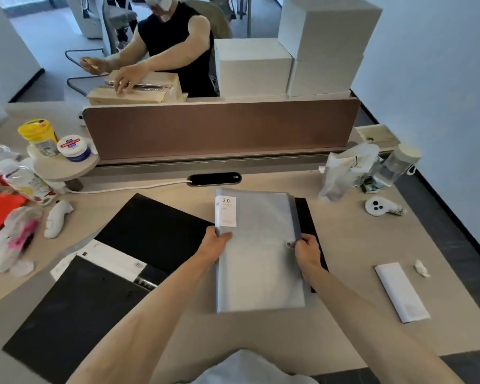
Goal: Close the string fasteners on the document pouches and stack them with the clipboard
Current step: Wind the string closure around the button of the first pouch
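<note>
A grey translucent document pouch (pixel 257 261) lies in the middle of the desk, a white "20" label (pixel 226 212) at its top left. My left hand (pixel 215 242) grips its left edge. My right hand (pixel 308 249) pinches its right flap beside the round button fastener (pixel 288 245). Under the pouch's right side a black pouch or board (pixel 306 217) sticks out. To the left lie a black folder (pixel 153 231), a black clipboard-like board (pixel 67 314) with a metal clip (pixel 146 283), and white papers (pixel 108 256) between them.
A brown divider panel (pixel 219 126) closes off the back of the desk. Bottles, jars and bags (pixel 39 167) crowd the left side. A plastic bag (pixel 344 170), a bottle (pixel 394 164), a white controller (pixel 378 207) and a folded white paper (pixel 401 291) lie at right. A person works behind the divider.
</note>
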Available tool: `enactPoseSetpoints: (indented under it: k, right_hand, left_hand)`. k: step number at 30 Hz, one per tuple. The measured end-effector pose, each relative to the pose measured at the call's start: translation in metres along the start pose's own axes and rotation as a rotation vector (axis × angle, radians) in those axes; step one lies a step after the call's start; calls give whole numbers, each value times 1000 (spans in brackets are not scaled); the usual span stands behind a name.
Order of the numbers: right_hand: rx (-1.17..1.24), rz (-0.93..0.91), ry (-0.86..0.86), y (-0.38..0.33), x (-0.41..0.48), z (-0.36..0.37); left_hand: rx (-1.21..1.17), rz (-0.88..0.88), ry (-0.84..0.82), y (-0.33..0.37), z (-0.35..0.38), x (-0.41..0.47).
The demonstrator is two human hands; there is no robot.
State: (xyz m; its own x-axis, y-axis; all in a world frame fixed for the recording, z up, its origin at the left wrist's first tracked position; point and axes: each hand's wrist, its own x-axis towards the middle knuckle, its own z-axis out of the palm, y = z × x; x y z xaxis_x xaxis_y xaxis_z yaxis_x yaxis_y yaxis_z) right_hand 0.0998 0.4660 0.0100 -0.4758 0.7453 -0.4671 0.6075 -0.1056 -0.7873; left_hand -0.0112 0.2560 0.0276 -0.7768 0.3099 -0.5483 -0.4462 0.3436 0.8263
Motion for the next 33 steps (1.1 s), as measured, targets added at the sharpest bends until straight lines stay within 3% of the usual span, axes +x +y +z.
enactPoseSetpoints:
  k: [8,13,18,25,33]
  right_hand:
    - [-126,-8,-83,10,76,-39]
    - [-378,-35,-184,11,96,-48]
    - [-626,-192,-232,8,93,-46]
    - [-579,-402,-326,-2,56,-7]
    - [-562,-485,-467,-18,-26,85]
  left_hand:
    - [293,3,83,7,66,38]
    - [240,-104,-11,2,82,40]
    - [160,-106,-3,-5,81,41]
    - [343,30,108,-21,47,22]
    - [455,66,203,-52,-51,-23]
